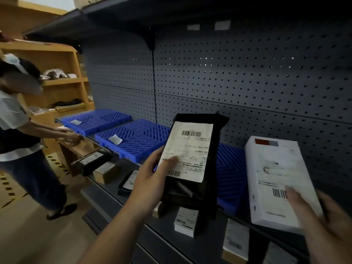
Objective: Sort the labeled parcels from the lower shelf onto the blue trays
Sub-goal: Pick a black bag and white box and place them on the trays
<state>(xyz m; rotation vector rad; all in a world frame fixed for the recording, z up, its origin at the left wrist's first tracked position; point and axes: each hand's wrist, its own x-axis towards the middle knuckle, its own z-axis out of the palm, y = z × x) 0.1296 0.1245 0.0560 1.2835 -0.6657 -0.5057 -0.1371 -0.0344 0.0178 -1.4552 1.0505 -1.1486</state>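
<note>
Right now the left hand (152, 174) is gripping a black parcel bag (192, 193) and holding it upright in front of the shelving, with fingers curling behind its left edge and the thumb pressing on the white shipping label (187, 151) that is covering most of its front. The right hand (314, 212) is touching the near right corner of a white box (276, 168), fingertips (293, 195) lying over the barcode on its label; motion blur is smearing this hand, so whether it is clasping the box edge or only resting flat on top cannot be told. Three blue trays are sitting in a row on the upper shelf against the grey pegboard (247, 82): the far tray (97, 120) and the middle tray (137, 138) are each carrying a small paper slip, while the near tray (230, 174) is showing between the black bag and the white box, whose left edge is overlapping it. On the lower shelf (106, 197) more labeled parcels are lying, among them a brown carton (106, 171) and a small white carton (185, 220) directly below the held bag. At the left another person (22, 121) is reaching toward the far end of the shelves.
</note>
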